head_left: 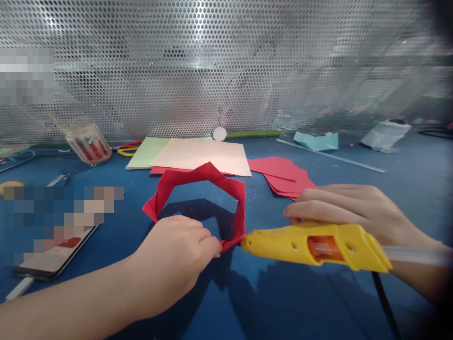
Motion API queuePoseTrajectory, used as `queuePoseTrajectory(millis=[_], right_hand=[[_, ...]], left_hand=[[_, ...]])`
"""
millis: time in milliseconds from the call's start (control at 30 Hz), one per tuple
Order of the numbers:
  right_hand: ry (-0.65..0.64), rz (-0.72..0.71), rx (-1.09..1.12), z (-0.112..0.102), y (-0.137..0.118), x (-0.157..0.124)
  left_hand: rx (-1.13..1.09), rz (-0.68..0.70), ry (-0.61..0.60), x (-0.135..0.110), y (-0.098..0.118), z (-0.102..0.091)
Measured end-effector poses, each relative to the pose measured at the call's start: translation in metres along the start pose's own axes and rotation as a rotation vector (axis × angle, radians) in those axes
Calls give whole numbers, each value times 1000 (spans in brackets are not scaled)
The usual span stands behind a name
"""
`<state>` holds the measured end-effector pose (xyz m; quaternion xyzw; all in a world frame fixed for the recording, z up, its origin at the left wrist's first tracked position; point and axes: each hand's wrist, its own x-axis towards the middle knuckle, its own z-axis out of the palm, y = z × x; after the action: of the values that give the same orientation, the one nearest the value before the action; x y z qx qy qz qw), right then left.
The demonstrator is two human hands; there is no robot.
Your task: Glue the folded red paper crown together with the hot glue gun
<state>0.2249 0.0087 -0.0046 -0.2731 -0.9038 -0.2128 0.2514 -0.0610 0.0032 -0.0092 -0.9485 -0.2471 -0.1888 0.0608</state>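
My left hand (180,262) is closed on the near edge of a folded red paper ring (198,174), which it holds up above the blue table. Behind a yellow hot glue gun (283,243) my right hand (347,208) is wrapped round its body; the gun partly hides the fingers. The gun's tip points left and meets the ring's lower right part; whether it touches I cannot tell. A clear glue stick (414,255) sticks out of its rear end. Behind the right hand lie several cut red paper pieces (286,174).
Cream paper sheets (208,153) and green ones (145,153) lie at the back. A jar (88,144) leans at left, beside scissors (129,148). A phone (53,259) lies front left. Another glue stick (332,156) and folded turquoise paper (316,140) sit back right. Perforated metal (198,61) stands behind.
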Motion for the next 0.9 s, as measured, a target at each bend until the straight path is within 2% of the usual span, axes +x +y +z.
queuePoseTrajectory(millis=[133,400,633,700,833,900], right_hand=[[8,-4,2,-1,0,1],[5,-6,-2,-1,-1,-1],[15,4,-9,0,0,-1],[4,14,-2,0,0,0],[-26,12,5,-1,0,0],[-20,5,7,-1,0,0]], left_hand=[[51,-3,-45,0,1,1],[14,-17,-7,0,1,5],[-59,5,-49,-3,-1,-3],[4,-75,-137,-1,2,-7],[120,-288,-447,7,12,-14],[113,-313,-510,9,16,-16]])
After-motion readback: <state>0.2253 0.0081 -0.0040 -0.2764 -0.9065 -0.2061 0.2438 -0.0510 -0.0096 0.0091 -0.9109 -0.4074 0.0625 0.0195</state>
